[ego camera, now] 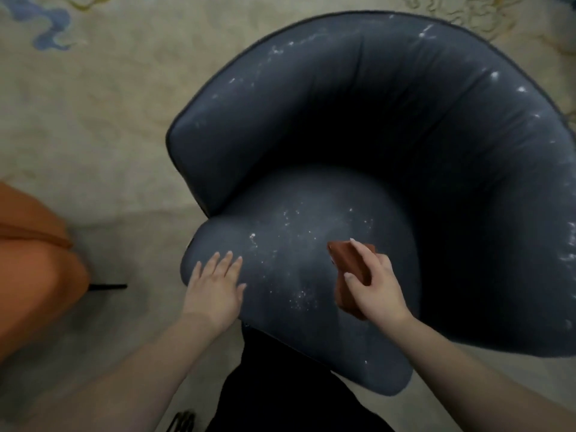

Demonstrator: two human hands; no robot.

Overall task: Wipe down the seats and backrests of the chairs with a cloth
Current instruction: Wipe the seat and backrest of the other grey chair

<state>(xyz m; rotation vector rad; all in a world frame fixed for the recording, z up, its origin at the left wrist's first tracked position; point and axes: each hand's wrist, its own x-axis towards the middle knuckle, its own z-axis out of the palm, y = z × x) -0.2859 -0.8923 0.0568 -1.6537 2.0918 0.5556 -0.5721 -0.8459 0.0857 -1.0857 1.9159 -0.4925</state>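
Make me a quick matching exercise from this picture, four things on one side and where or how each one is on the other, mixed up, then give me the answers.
Things:
1. left hand
2. right hand
3. orange chair
4. white specks

States:
A. at the left edge of the view
B. scattered over the blue seat and backrest
C. flat on the seat's front left edge
D. holding the reddish-brown cloth

Pairs: 1-C, 2-D, 3-A, 4-B

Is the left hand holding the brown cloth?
No, the left hand rests flat on the blue chair seat; the right hand grips the brown cloth.
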